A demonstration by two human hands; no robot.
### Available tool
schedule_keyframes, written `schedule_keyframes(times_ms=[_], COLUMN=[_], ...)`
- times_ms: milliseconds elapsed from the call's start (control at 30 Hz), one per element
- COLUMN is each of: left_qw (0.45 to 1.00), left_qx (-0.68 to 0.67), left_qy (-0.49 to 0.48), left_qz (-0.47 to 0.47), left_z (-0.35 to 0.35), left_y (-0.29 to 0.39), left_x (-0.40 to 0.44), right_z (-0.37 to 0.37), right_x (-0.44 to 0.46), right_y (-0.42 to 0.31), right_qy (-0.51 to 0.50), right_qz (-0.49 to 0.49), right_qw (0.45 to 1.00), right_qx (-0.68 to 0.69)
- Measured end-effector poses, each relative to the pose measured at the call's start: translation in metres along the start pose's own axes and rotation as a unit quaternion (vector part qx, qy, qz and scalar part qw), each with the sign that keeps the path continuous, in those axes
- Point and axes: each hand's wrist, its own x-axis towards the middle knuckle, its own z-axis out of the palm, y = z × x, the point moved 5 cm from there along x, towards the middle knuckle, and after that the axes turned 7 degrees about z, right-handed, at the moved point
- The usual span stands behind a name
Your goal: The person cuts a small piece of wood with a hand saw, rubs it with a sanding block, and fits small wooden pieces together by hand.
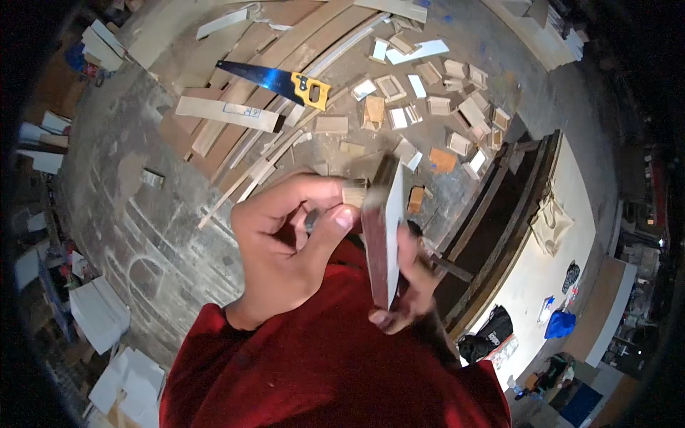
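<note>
The left hand [289, 242] pinches a small wooden block [354, 191], likely for fine control, just beside a board [379, 239] the right hand [412, 282] grips toward its near end, apparently leaving the rest free.

One head-worn camera looks down on the nearby hands [282, 250] [416, 278].

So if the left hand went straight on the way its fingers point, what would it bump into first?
Probably the board in the right hand: the wooden block pinched in the left hand faces it, though blur hides whether they already touch.
</note>
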Motion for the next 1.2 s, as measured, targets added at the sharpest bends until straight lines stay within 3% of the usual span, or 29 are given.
schedule_keyframes(times_ms=[167, 300, 333, 367, 400, 433, 467, 567, 733, 900, 967, 1033, 1067, 1133, 1200], left_qw=[0.994, 0.998, 0.998, 0.999, 0.996, 0.992, 0.992, 0.985, 0.979, 0.973, 0.971, 0.94, 0.941, 0.922, 0.912], left_qx=[-0.006, -0.001, 0.002, -0.044, -0.09, -0.109, -0.106, -0.146, -0.181, -0.215, -0.229, -0.301, -0.3, -0.341, -0.372], left_qy=[-0.108, -0.063, -0.057, -0.02, 0.016, 0.054, 0.056, 0.019, 0.012, -0.002, -0.002, 0.103, 0.105, 0.138, 0.129], left_qz=[-0.03, 0.011, 0.022, 0.016, 0.003, -0.031, -0.035, -0.09, -0.093, -0.083, -0.065, -0.123, -0.117, -0.118, -0.116], left_z=[0.015, 0.014, 0.009, -0.001, -0.008, -0.004, -0.006, 0.0, 0.007, 0.016, 0.018, 0.018, 0.021, 0.021, 0.014], left_y=[-0.007, 0.009, 0.007, 0.001, -0.003, -0.004, -0.004, -0.009, -0.014, -0.014, -0.009, -0.003, 0.002, 0.006, -0.004], left_x=[-0.01, 0.003, 0.006, 0.006, 0.003, 0.002, 0.001, 0.002, 0.001, -0.002, -0.004, -0.002, 0.001, 0.002, -0.001], right_z=[-0.01, -0.012, -0.012, -0.003, -0.007, -0.011, -0.015, -0.024, -0.031, -0.016, -0.007, 0.005, 0.01, 0.018, 0.016], right_x=[0.002, 0.01, -0.008, -0.043, -0.035, -0.03, -0.036, -0.048, -0.043, 0.003, 0.002, -0.005, -0.006, -0.011, -0.022], right_y=[-0.008, -0.016, 0.025, 0.054, 0.045, 0.032, 0.035, 0.041, 0.019, -0.023, -0.027, -0.02, -0.018, 0.002, 0.021], right_qy=[0.004, 0.033, 0.122, 0.191, 0.134, 0.107, 0.11, 0.118, 0.049, 0.045, 0.063, 0.077, 0.031, 0.055, 0.069], right_qz=[0.043, 0.013, 0.308, 0.572, 0.459, 0.325, 0.267, 0.225, 0.105, -0.067, -0.046, -0.003, 0.06, 0.03, 0.106], right_qw=[0.999, 0.998, 0.938, 0.764, 0.869, 0.94, 0.957, 0.962, 0.992, 0.997, 0.995, 0.989, 0.987, 0.986, 0.99], right_qx=[-0.005, -0.042, 0.1, 0.231, 0.127, 0.014, 0.024, 0.102, 0.039, -0.003, -0.065, -0.126, -0.143, -0.153, -0.056])
